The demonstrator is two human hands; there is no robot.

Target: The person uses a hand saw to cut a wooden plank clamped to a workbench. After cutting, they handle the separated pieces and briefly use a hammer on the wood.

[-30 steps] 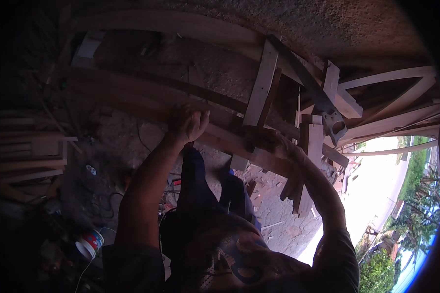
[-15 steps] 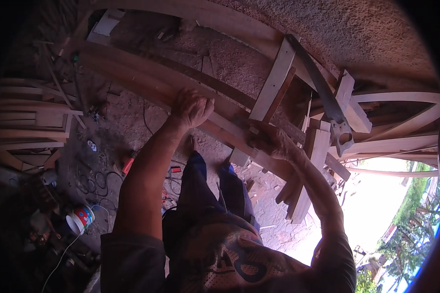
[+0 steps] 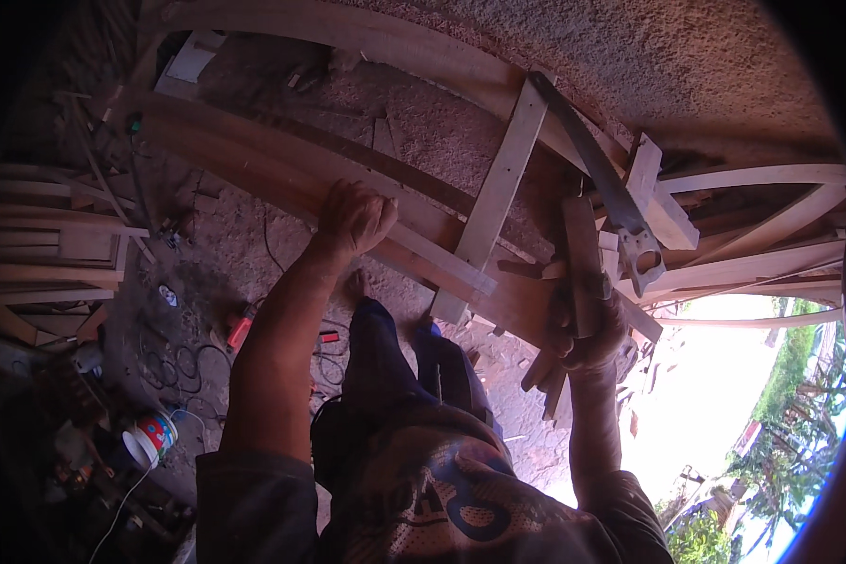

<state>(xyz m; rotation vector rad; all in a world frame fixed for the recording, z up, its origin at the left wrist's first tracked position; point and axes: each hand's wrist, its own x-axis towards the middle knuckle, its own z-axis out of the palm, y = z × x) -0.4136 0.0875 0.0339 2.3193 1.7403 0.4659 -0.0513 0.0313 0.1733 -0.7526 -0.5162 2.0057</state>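
Observation:
My left hand (image 3: 355, 218) is closed, fingers curled, over a narrow wooden strip (image 3: 446, 265) lying along a long reddish plank (image 3: 254, 155). The strip's right end rests across a pale wooden crosspiece (image 3: 503, 183). At the plank's right end, my right hand (image 3: 592, 334) is wrapped round a dark, thick wooden block (image 3: 583, 263) standing out above the fingers. A short dark wooden piece (image 3: 522, 270) juts left beside the block; whether they are joined I cannot tell. Just right of this hand is a handsaw (image 3: 611, 188), its blade reaching to the crosspiece's far end.
A curved wooden beam (image 3: 367, 42) runs along the far side by a rough wall. Curved boards (image 3: 743, 273) are stacked at the right. Wooden frames (image 3: 56, 244) stand at the left. A red power tool (image 3: 240, 329), cables and a white-and-red bucket (image 3: 150, 440) are on the floor.
My right hand has left the strip's end, moved right and closed round the dark wooden block, which now stands out above it. My left hand has stayed on the strip.

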